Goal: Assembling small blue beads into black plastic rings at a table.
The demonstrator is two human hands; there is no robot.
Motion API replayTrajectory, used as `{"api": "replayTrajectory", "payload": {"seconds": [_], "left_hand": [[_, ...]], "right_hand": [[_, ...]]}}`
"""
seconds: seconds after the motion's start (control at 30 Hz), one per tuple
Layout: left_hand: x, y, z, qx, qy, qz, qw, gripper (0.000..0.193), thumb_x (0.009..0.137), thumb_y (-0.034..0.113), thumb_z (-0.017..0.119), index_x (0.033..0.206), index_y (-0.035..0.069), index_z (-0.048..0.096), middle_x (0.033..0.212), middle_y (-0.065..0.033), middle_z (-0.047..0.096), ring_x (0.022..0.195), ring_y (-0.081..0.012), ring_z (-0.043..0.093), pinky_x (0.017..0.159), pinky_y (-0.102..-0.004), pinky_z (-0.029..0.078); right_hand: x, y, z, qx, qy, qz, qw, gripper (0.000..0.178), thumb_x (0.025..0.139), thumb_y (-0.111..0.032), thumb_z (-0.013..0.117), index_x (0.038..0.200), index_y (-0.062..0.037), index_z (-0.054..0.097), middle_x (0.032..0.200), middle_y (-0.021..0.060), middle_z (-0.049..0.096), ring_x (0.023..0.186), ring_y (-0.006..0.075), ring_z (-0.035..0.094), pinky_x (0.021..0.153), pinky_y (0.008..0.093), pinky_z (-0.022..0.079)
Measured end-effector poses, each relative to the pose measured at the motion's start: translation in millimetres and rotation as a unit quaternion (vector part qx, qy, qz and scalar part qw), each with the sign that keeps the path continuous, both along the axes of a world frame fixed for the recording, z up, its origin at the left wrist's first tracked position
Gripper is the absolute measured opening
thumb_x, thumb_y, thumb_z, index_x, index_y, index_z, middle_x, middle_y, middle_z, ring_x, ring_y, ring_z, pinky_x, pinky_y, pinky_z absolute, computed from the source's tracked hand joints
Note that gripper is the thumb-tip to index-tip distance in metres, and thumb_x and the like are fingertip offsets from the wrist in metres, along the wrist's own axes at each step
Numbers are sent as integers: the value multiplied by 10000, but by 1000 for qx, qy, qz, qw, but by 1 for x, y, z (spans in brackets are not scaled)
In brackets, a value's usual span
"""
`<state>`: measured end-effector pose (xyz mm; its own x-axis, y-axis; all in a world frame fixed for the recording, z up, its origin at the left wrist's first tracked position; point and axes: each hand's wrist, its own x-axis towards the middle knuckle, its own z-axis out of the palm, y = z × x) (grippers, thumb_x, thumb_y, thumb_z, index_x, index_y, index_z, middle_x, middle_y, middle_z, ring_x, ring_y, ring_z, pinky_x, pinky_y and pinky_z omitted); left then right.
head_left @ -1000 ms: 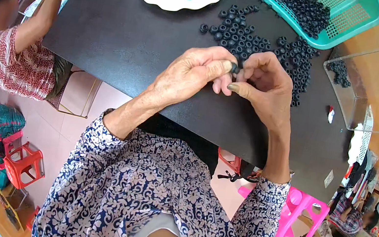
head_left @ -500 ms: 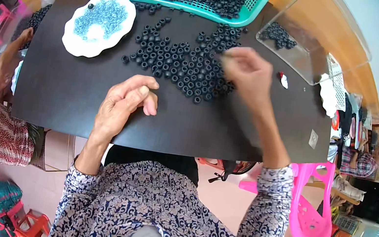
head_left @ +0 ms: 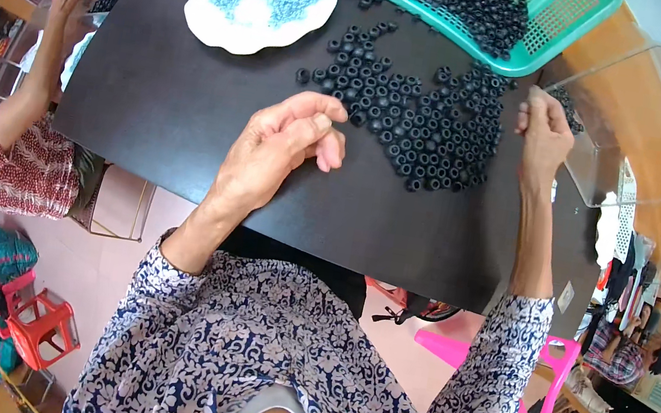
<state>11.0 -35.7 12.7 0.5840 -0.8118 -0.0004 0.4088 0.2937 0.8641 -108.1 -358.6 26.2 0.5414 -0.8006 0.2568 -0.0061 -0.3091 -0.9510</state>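
Observation:
Many loose black beads [head_left: 429, 127] with holes lie spread on the dark table. My left hand [head_left: 279, 147] hovers at the near left side of the beads, thumb and forefinger drawn together; anything between them is too small to make out. My right hand [head_left: 545, 141] is past the right edge of the beads, in front of the clear plastic box [head_left: 605, 164]. Its fingers are curled closed, and what they hold, if anything, is hidden. More black beads [head_left: 566, 110] sit inside that box, beyond the right hand.
A white scalloped plate [head_left: 205, 18] with small pale blue beads and one black bead stands at the left. Behind the loose beads is a green basket [head_left: 569, 37] of black beads. Another person's arm [head_left: 37, 65] reaches over at the far left.
The view has swung left, so the table things sit farther right in it. My right hand has moved from over the beads to beside the clear box. The left hand keeps its pinched shape.

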Motion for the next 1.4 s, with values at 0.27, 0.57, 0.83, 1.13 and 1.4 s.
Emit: {"api": "replayTrajectory", "payload": {"seconds": [0.27, 0.57, 0.83, 1.13, 1.4], "left_hand": [[4, 0, -5, -26, 52, -14, 998, 208, 987, 119, 468, 1094, -35, 558, 782, -84, 617, 739, -134, 583, 763, -278, 483], [3, 0, -4, -20, 48, -30, 998, 210, 989, 123, 468, 1096, -35, 556, 792, -94, 622, 745, -129, 582, 734, -255, 479], [2, 0, -3, -3, 43, -28, 999, 218, 990, 127, 469, 1102, -40, 555, 800, -96, 626, 754, -129, 583, 730, -255, 478], [3, 0, -4, 9, 33, -23, 999, 202, 978, 115, 478, 1090, -30, 562, 811, -81, 633, 751, -113, 574, 703, -230, 469], [3, 0, -3, 45, -2, -8, 999, 191, 984, 128, 481, 1065, -21, 568, 796, -71, 601, 764, -135, 560, 751, -257, 461]], "right_hand": [[53, 53, 18, -401, 200, 244, 860, 180, 826, -62, 648, 998, -20, 682, 798, 50, 655, 646, 126, 556, 634, 275, 469], [67, 59, 11, -419, 173, 291, 842, 220, 809, -13, 625, 1021, -31, 679, 829, 82, 646, 628, 158, 538, 621, 285, 469], [70, 66, 16, -390, 186, 293, 852, 239, 786, -43, 659, 1024, -47, 684, 824, 70, 650, 650, 165, 551, 632, 290, 480], [75, 75, 4, -460, 183, 315, 810, 182, 726, -52, 688, 908, -41, 679, 805, 70, 652, 749, 219, 606, 685, 327, 491], [63, 96, 10, -443, 149, 236, 852, 157, 752, -32, 657, 907, -50, 671, 774, 59, 631, 667, 178, 580, 636, 300, 480]]}}
